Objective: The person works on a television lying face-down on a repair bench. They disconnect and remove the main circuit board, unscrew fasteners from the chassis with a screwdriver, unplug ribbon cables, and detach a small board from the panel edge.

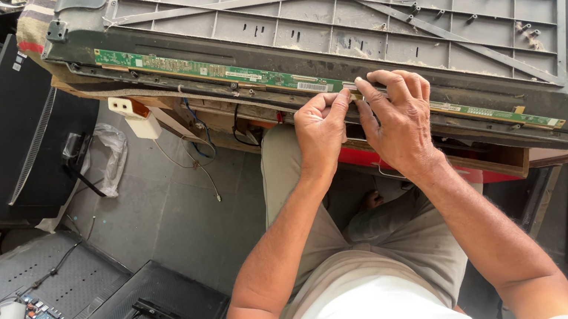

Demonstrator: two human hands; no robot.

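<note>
Long narrow green circuit-board strip point(211, 73) along near edge of grey ribbed plastic panel back point(352, 14). Left hand point(321, 131), right hand point(397, 116) side by side, fingertips pinched on strip mid-length. Advice: even, gentle pressure; avoid flexing strip.

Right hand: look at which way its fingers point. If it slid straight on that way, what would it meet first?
The right hand points up and left, fingertips on the long green circuit strip along the panel edge. Going straight on, it would probably meet the grey ribbed plastic back panel just beyond the strip; depth is hard to judge.
</note>
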